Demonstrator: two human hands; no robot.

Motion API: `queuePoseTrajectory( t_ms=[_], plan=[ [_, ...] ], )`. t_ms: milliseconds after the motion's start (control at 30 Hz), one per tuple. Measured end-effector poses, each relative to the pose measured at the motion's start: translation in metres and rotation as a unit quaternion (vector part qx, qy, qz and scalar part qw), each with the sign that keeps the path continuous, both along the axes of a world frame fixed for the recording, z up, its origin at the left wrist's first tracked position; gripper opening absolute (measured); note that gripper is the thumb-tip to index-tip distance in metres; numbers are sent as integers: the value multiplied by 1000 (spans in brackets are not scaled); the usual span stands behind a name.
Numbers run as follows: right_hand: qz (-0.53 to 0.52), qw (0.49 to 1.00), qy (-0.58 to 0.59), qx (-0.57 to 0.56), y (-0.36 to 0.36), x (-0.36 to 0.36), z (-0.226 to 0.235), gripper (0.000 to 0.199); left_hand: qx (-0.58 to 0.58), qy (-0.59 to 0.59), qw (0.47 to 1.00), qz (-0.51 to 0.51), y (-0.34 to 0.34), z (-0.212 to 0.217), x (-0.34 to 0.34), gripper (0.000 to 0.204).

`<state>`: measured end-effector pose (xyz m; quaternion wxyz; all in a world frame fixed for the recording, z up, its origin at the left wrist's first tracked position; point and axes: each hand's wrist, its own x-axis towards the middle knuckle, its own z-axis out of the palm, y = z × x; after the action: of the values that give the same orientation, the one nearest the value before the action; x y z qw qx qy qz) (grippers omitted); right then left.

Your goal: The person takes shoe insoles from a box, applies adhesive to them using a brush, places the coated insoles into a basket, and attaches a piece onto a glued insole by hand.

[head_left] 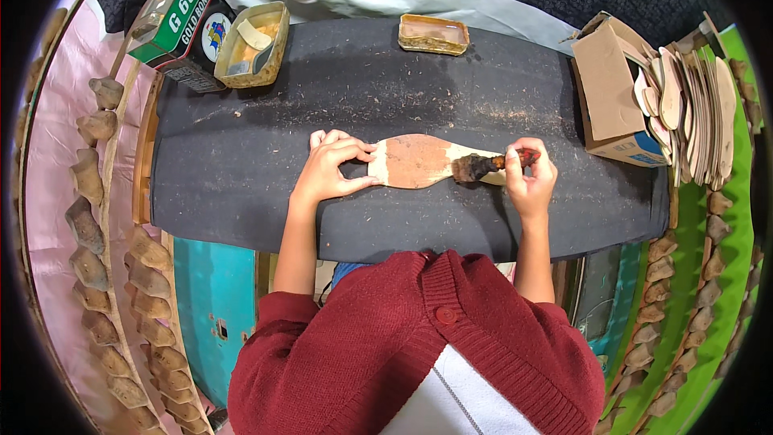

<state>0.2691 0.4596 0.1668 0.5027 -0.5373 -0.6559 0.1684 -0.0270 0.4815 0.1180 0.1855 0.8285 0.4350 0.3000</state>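
A pale shoe insole [417,159] lies flat across the dark tabletop, its wide middle part coated reddish brown and its left end bare. My left hand [332,165] grips that left end, thumb at the near edge and fingers at the far edge. In my right hand [530,177] is a brush [487,165] with a dark, crusted head and a reddish handle. The brush head rests on the insole where the brown coat meets the pale surface. Behind the brush and my fingers, the insole's right end is partly hidden.
At the back left stand a green and black can [181,32] and a yellowish tub [278,56] holding scraps. A shallow dish [435,35] sits at the back middle. On the right, a cardboard box [605,89] leans beside stacked insoles [700,117]. Shoe lasts [88,221] line side racks.
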Motion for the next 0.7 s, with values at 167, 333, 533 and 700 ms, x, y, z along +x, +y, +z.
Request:
queuePoseTrajectory(
  t_ms=[167,333,533,700],
  plan=[
    [53,997,37,30,-4,-17,-16,6,-2,5,1000,0,1,-1,1,39],
    [25,999,29,14,-6,-9,-13,6,-6,1,1000,1,-1,0,0,42],
    [-23,1000,3,21,-7,2,-5,6,-2,2,1000,0,-1,2,1,44],
    [17,999,37,28,-13,-24,-10,6,2,9,1000,-3,-2,2,1,44]
  ],
)
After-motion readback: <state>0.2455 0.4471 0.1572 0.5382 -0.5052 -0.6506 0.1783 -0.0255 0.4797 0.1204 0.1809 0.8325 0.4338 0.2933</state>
